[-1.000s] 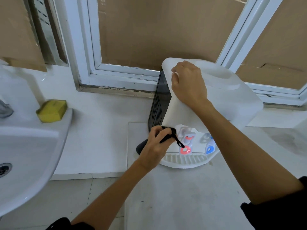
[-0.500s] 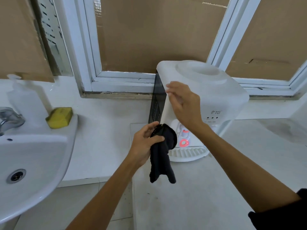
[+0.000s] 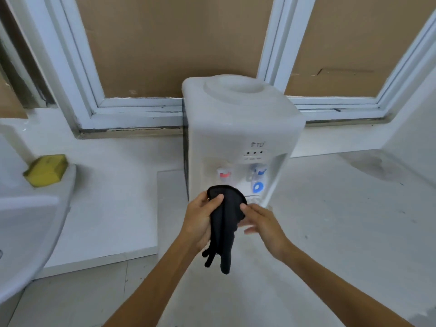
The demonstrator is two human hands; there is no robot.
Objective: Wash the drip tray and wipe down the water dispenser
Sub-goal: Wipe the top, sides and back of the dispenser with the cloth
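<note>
Our right hand [image 3: 264, 223] drops from the water dispenser [image 3: 240, 128] to the black cloth [image 3: 224, 223]. Left hand [image 3: 200, 220] grips it; right fingers lie straight, touching its edge.

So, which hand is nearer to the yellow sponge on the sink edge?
Left. The left hand holds the black cloth in front of the dispenser, on the side toward the sponge. The right hand is beyond the cloth, further from it.
</note>
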